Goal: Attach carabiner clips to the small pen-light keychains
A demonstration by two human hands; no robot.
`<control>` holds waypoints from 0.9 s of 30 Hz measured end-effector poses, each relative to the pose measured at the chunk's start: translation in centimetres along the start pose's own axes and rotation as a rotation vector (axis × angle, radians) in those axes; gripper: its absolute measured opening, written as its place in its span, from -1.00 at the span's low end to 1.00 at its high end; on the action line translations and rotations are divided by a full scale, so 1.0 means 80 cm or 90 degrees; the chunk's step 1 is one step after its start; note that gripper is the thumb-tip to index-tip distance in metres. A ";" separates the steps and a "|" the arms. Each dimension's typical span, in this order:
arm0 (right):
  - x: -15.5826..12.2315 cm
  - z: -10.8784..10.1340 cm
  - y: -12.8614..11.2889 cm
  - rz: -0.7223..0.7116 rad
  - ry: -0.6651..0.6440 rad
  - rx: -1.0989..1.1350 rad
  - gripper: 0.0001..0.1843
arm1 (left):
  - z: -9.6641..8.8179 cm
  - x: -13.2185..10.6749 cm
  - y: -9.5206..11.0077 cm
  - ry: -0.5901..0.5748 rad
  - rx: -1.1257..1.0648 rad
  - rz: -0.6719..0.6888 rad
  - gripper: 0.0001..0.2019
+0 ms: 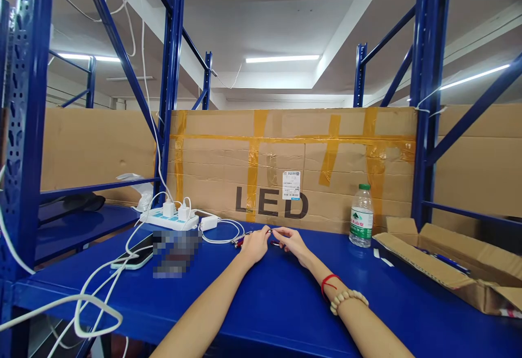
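Over the blue shelf top (269, 287), my left hand (256, 245) and my right hand (292, 241) meet with their fingertips almost touching. Both are closed in a pinch around a small, thin item that is too small to name. Slim pen-like sticks (240, 241), red and dark, lie at the left side of my left hand, partly covered by it. Beneath my right fingers a small dark red piece (275, 244) rests on the shelf. A red string and a beaded bracelet circle my right wrist.
At left are a white power strip (169, 219), looped white cables (100, 304), and a phone (134, 258) beside a blurred patch. A water bottle (361, 216) stands right, near an open cardboard box (448, 263) with blue pens. A taped cardboard sheet (216, 167) closes the back.
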State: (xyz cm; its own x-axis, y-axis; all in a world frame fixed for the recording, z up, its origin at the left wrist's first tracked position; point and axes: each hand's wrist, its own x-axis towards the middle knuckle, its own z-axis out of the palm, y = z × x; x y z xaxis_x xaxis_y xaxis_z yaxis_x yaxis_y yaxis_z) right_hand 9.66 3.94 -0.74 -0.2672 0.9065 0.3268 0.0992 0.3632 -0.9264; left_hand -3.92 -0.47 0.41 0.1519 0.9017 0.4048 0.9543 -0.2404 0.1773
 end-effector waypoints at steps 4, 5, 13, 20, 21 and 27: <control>-0.002 -0.001 -0.003 -0.006 -0.002 0.004 -0.59 | 0.000 0.000 0.000 0.000 -0.008 0.007 -0.72; -0.002 -0.002 -0.003 -0.008 -0.002 0.005 -0.58 | 0.001 0.000 0.000 0.001 -0.009 0.009 -0.71; -0.001 -0.018 0.004 0.011 -0.058 0.003 -0.55 | 0.009 0.000 -0.001 -0.032 -0.068 0.044 -0.73; -0.002 -0.020 0.007 0.005 -0.078 -0.027 -0.55 | 0.016 0.000 -0.007 -0.073 -0.068 0.083 -0.72; -0.002 -0.021 0.007 0.002 -0.079 -0.033 -0.56 | 0.015 0.000 -0.007 -0.067 -0.070 0.094 -0.72; -0.004 -0.024 0.004 -0.010 -0.092 -0.051 -0.61 | 0.011 -0.004 -0.008 -0.034 -0.082 0.131 -0.72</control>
State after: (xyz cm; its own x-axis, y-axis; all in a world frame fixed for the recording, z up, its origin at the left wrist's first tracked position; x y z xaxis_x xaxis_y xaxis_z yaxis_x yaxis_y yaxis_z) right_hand 11.59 4.18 -0.75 -0.4045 0.8621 0.3051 0.1689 0.3983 -0.9015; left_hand -4.38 -0.24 -0.62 0.3568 0.8455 0.3972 0.8617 -0.4621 0.2097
